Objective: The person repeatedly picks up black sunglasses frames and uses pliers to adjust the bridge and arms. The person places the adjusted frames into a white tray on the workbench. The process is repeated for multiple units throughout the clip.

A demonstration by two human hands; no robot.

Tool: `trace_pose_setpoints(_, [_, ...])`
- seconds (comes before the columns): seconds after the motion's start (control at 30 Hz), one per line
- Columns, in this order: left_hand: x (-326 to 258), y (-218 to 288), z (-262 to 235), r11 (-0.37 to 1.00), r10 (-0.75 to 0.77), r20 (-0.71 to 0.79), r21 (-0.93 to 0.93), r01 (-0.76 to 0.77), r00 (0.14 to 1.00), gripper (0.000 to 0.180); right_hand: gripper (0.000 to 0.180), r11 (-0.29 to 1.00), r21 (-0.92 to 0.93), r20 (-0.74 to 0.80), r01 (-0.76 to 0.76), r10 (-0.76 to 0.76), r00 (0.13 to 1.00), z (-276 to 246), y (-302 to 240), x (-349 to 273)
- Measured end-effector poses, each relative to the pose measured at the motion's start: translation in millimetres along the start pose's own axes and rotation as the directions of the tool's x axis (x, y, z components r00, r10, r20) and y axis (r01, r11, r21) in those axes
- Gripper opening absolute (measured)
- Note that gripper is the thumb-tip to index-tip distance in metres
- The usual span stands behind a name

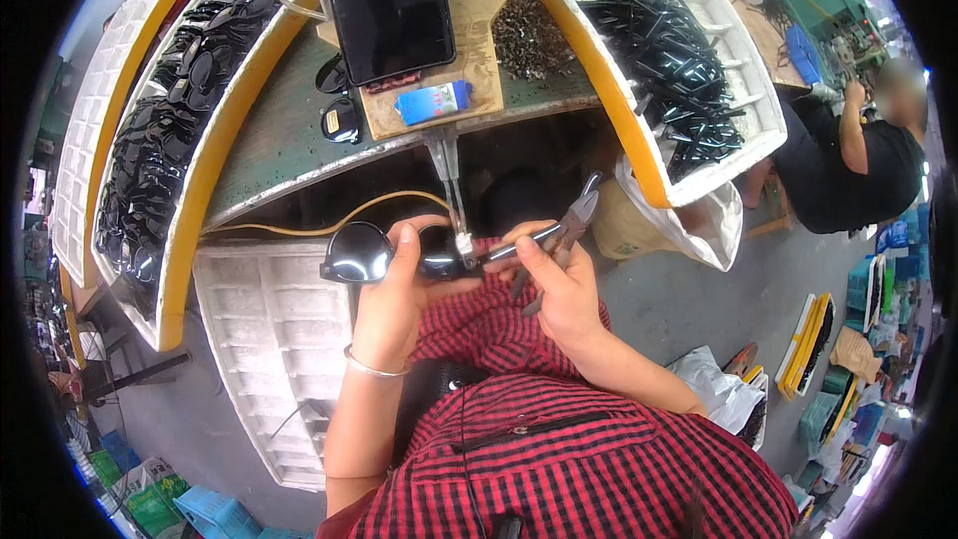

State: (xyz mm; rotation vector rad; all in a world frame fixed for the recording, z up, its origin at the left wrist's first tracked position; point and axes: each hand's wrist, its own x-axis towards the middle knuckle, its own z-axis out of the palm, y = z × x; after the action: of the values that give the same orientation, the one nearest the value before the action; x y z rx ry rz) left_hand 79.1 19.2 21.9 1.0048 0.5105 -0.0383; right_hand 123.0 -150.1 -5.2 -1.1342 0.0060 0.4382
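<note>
My left hand point(395, 284) is closed round a black sunglasses front point(356, 253) with dark, shiny lenses; the thumb covers the middle. My right hand point(561, 289) is closed on pliers point(577, 217), their head pointing up and right and their handles under the palm. The same hand's fingertips pinch a slim black temple arm point(511, 249), its inner end at the right side of the sunglasses front. Both hands meet at the lower tip of a metal bracket point(463, 243) below the bench edge. Whether temple and front are joined is too small to tell.
A yellow-sided white tray point(185, 269) of sunglasses fronts stands left, another tray point(649, 155) of black temples right. On the bench are a phone point(387, 5), a blue-and-white box point(432, 102) and loose sunglasses point(340, 121). A white tray point(274, 329) lies below; a co-worker point(863, 160) sits far right.
</note>
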Motion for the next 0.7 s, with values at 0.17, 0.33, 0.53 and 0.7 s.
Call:
trace_pose_setpoints(0.17, [-1,-1,1,0.999,0.016,0.006,0.027,-0.017,1.000,0.043,0.017,1.000,0.017,-0.008,0.004,-0.004,1.000,0,2,-1])
trace_pose_setpoints(0.33, [0,-1,2,1.000,0.015,0.003,0.012,-0.015,1.000,0.045,0.018,1.000,0.031,-0.014,-0.005,0.005,1.000,-1,2,-1])
trace_pose_setpoints(0.53, [1,0,0,1.000,-0.010,0.003,0.002,0.010,1.000,0.045,0.018,1.000,0.013,-0.014,-0.008,0.008,1.000,-1,2,-1])
trace_pose_setpoints(0.7, [-4,-16,-15,0.997,-0.073,0.008,-0.030,0.073,0.997,0.046,0.018,0.996,-0.006,-0.005,-0.088,0.088,0.996,-11,15,-7])
